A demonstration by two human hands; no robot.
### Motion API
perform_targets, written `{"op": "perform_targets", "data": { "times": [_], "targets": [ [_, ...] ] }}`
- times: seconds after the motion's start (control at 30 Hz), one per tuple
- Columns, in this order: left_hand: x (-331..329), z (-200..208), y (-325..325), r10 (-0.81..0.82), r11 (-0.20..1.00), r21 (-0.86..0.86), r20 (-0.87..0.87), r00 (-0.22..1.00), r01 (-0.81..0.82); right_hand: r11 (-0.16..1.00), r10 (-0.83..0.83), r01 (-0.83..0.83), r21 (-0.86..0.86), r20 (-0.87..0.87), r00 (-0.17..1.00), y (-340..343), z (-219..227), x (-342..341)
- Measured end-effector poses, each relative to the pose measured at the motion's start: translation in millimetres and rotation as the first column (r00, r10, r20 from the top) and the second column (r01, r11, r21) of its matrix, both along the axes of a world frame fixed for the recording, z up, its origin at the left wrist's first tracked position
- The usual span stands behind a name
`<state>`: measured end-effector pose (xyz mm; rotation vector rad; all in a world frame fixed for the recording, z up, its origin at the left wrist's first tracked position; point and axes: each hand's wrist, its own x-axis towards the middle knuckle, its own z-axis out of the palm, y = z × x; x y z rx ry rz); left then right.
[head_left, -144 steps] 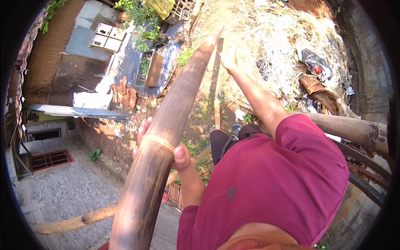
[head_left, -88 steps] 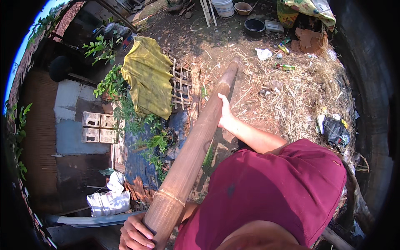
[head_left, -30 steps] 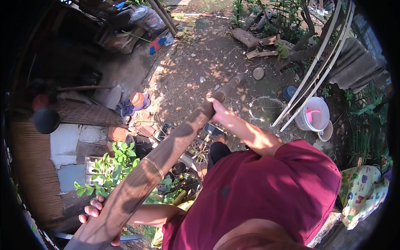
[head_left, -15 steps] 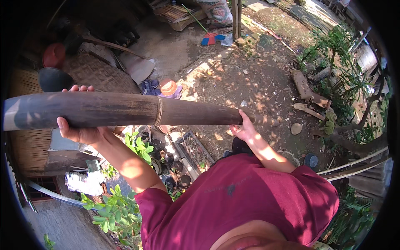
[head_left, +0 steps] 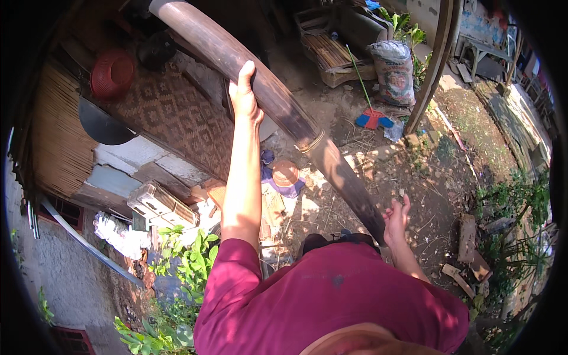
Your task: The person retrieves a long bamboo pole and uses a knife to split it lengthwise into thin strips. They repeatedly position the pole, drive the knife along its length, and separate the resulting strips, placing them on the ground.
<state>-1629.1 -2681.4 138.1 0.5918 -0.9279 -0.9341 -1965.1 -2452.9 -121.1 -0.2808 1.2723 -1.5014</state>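
A thick dark-brown bamboo pole (head_left: 284, 112) runs slanting from the upper left down to my chest, with a pale ring at its node. My left hand (head_left: 244, 97) is closed on its upper part, thumb along the near side and the other fingers hidden behind it. At the pole's lower end is my right hand (head_left: 397, 220), its fingers apart and partly curled on the side away from the pole. The heel of that hand lies against or very near the pole's end; actual contact is hard to make out.
A red basket (head_left: 112, 74) and a dark basin (head_left: 105, 121) stand at the left. Beyond the pole are a broom (head_left: 374, 118), a filled sack (head_left: 393, 74) and a wooden post (head_left: 435, 65). An orange pot (head_left: 285, 173) sits on the ground. Wood pieces (head_left: 467, 236) lie at the right.
The pole has swung from nearly level to a steep slant, its left end now far and its right end near me. My left hand has reached forward; the right hand's fingers have come off the pole.
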Motion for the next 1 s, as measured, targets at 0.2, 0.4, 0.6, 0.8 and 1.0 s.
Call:
{"op": "perform_targets", "data": {
  "times": [0.2, 0.4, 0.6, 0.8, 1.0],
  "targets": [
    [-13.0, -86.9, -159.8, -0.088, 0.98, 0.174, -0.075, 0.993, 0.1, 0.803, 0.045, -0.298, -0.516, -0.446, 0.894, -240.3, 87.5, 40.9],
    [-18.4, -166.7, -298.7, -0.094, 0.959, 0.256, -0.12, 0.988, 0.123, 0.699, 0.168, -0.519, -0.491, -0.594, 0.787, -434.7, 144.8, 138.1],
    [-15.3, -247.2, -409.6, -0.318, 0.844, 0.428, -0.085, 0.944, 0.323, 0.622, -0.038, -0.638, -0.454, -0.831, 0.555, -652.7, 153.8, 227.2],
    [12.2, -291.7, -498.1, -0.621, 0.595, 0.662, 0.018, 0.784, 0.457, 0.658, -0.392, -0.674, -0.335, -0.917, 0.073, -850.4, 158.3, 297.4],
    [42.7, -329.8, -594.4, -0.794, 0.518, 0.74, 0.23, 0.562, 0.429, 0.682, 0.024, -0.705, 0.194, -0.97, -0.243, -1013.7, 95.2, 335.0]
  ]
}}
